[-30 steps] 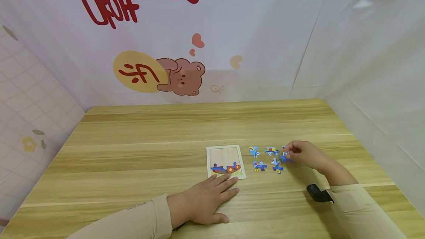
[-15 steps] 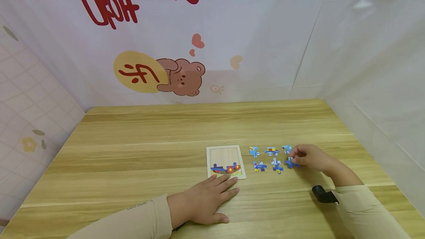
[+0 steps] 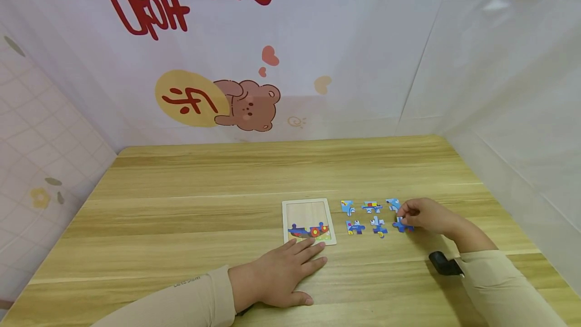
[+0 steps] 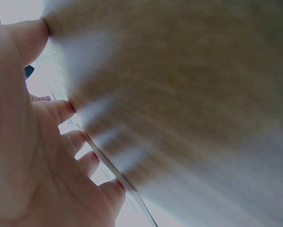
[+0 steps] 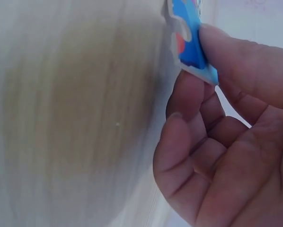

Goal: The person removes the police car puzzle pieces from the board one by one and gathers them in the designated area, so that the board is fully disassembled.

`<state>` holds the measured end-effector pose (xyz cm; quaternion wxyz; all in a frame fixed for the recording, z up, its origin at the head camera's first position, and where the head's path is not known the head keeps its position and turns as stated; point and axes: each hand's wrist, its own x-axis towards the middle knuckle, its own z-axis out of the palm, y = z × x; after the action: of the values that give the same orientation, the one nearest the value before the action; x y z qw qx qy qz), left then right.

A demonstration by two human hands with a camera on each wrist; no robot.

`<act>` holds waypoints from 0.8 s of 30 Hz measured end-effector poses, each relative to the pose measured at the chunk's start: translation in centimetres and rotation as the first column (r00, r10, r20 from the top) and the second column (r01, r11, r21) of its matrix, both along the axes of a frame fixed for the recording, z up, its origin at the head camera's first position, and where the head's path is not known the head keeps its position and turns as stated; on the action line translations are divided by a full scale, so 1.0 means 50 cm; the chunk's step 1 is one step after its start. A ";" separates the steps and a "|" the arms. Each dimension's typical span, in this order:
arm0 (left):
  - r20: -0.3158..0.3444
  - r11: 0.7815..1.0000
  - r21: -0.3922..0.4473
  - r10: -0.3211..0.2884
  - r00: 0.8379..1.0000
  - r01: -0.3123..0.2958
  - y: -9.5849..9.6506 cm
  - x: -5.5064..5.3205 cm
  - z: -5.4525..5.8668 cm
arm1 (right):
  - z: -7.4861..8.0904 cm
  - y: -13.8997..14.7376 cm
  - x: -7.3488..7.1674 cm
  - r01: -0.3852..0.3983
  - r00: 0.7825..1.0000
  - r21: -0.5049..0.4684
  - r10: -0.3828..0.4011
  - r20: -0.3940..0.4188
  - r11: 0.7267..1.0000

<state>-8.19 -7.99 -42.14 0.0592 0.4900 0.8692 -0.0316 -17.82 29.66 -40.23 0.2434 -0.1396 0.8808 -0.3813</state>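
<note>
My right hand (image 3: 426, 214) pinches a blue puzzle piece (image 3: 401, 225) between thumb and fingers, at the right end of the near row of pieces. Its blue face (image 5: 192, 40) shows in the right wrist view, tilted, with a red patch at its edge. My left hand (image 3: 286, 271) lies spread, its fingertips over the near edge of a wooden puzzle tray (image 3: 285, 216). Along the tray's lower part sit joined pieces (image 3: 313, 231) with a red and blue picture; bare wood shows above them. In the left wrist view the fingers (image 4: 87, 163) touch the tray's rim.
Right of the tray, several loose puzzle pieces lie in two rows, among them a corner piece (image 3: 347, 207), a blue piece (image 3: 354, 227) and one with a red and yellow patch (image 3: 372, 206). A white curtain (image 3: 363, 39) hangs behind the wooden table (image 3: 204, 180).
My right hand has moved right and slightly nearer with the blue piece, uncovering the piece at the far row's right end. My left hand stays put on the tray's edge.
</note>
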 end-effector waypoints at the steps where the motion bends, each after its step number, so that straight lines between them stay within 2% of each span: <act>1: 0.000 1.000 -0.001 0.000 1.000 0.000 0.000 0.000 0.000 | 0.000 0.000 0.000 0.001 1.000 0.008 -0.001 -0.006 1.000; 15: -0.022 1.000 0.010 -0.003 1.000 0.003 -0.001 0.002 0.002 | -0.005 -0.004 0.003 0.012 0.996 0.095 -0.004 -0.087 0.995; 24: -0.001 1.000 0.005 -0.006 1.000 0.006 0.000 0.001 0.005 | -0.007 -0.008 0.006 0.038 0.989 0.163 -0.014 -0.147 0.986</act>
<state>-8.15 -7.99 -41.89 0.0578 0.4925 0.8679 -0.0299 -17.51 29.26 -40.58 0.1845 -0.1348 0.9265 -0.2988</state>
